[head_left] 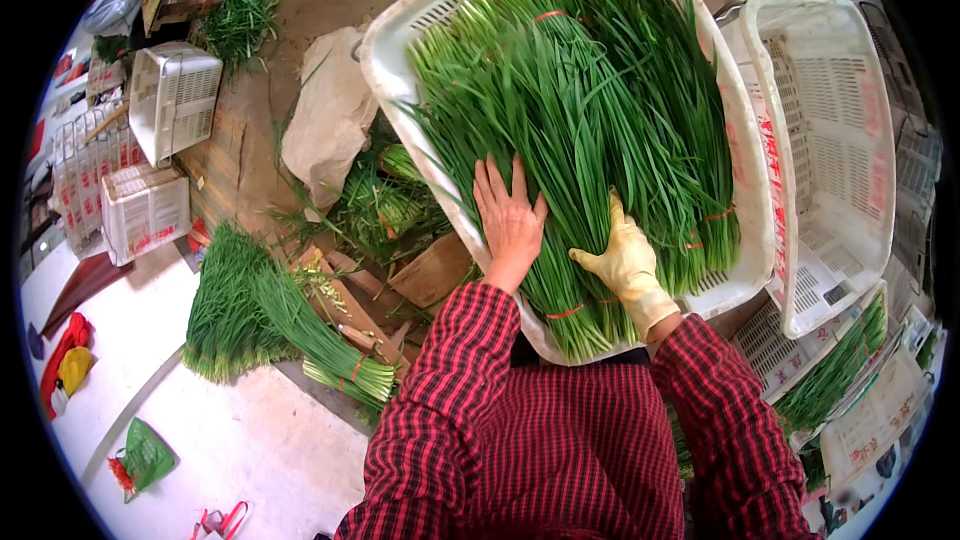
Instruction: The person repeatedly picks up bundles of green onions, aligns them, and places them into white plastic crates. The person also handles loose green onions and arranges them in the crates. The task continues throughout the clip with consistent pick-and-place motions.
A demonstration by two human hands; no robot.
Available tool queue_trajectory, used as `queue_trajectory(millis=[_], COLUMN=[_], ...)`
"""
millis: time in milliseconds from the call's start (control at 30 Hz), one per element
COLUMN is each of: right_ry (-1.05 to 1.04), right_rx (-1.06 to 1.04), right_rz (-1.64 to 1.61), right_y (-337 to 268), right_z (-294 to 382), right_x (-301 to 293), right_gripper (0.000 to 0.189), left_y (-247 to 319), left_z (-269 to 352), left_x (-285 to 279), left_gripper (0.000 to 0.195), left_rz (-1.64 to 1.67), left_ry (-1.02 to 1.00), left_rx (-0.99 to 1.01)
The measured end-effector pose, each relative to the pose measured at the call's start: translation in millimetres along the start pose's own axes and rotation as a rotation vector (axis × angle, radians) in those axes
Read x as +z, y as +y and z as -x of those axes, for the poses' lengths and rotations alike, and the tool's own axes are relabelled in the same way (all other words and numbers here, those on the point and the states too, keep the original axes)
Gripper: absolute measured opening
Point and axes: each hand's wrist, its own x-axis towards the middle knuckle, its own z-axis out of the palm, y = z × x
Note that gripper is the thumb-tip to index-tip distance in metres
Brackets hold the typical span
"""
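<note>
A white plastic crate [750,240] in front of me is filled with bundles of garlic chives [555,105], several tied with red bands. My left hand [510,217], bare, lies palm down with its fingers apart on the leaves near the crate's left wall. My right hand [626,266], in a pale yellow glove, rests on the bundles near the crate's lower end, thumb and fingers spread. Neither hand is closed around a bundle. The tied stem ends of some bundles lie between and below the hands.
Another white crate [840,150] stands at the right. More chives [232,307] lie on the white surface [247,457] at the left. A pale sack [330,105], trimmings [390,202] and a wooden board [352,300] sit beside the filled crate. Smaller white crates [146,214] stand farther left.
</note>
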Motion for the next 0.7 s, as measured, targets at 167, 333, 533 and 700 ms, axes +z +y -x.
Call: queue_trajectory(millis=[167,333,533,700], right_ry=[0.023,-0.119,-0.003,-0.005], right_rx=[0.033,-0.001,-0.021,0.21], right_rz=[0.02,-0.065,-0.492,-0.486], right_y=[-7,7,43,84], right_z=[1,1,67,106], right_x=[-2,-25,-76,-31], right_gripper=[0.114,0.112,0.085,0.078], left_y=[-7,-9,41,83], left_z=[-6,-14,-13,-16], left_x=[10,-13,-68,-36], left_gripper=[0.063,0.06,0.046,0.051], left_rz=[-0.029,0.062,0.106,0.127], left_ry=[-0.041,-0.044,0.278,-0.029], left_rx=[0.045,-0.058,0.335,0.672])
